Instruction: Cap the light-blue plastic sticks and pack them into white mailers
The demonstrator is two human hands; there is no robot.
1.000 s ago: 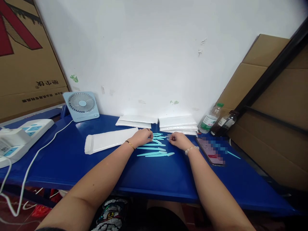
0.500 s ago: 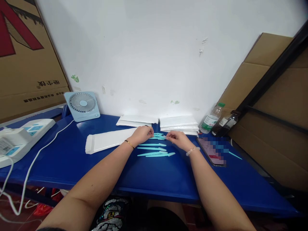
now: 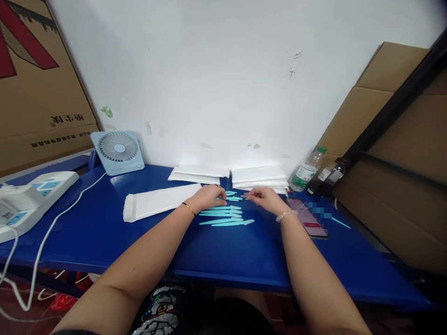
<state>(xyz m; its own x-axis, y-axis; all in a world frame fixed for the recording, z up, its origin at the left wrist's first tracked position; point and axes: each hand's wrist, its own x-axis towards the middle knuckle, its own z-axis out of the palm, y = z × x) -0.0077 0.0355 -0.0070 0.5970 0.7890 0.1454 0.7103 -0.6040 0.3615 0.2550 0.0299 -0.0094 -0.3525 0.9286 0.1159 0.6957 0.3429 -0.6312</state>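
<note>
We list: left hand [image 3: 210, 197] — slim gold-and-black bracelet [image 3: 189, 208]; right hand [image 3: 268, 200] — clear beaded bracelet [image 3: 286, 215]; dark clothing [image 3: 240, 318], white sequinned motif [image 3: 164, 311].

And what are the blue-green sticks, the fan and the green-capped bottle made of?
Sticks: probably smooth plastic; no wood grain shows.
Fan: likely hard plastic, satin-looking; its case and ribbed grille look moulded.
Bottle: clear and shiny, probably plastic, because it's see-through, though glass could look similar.
</note>
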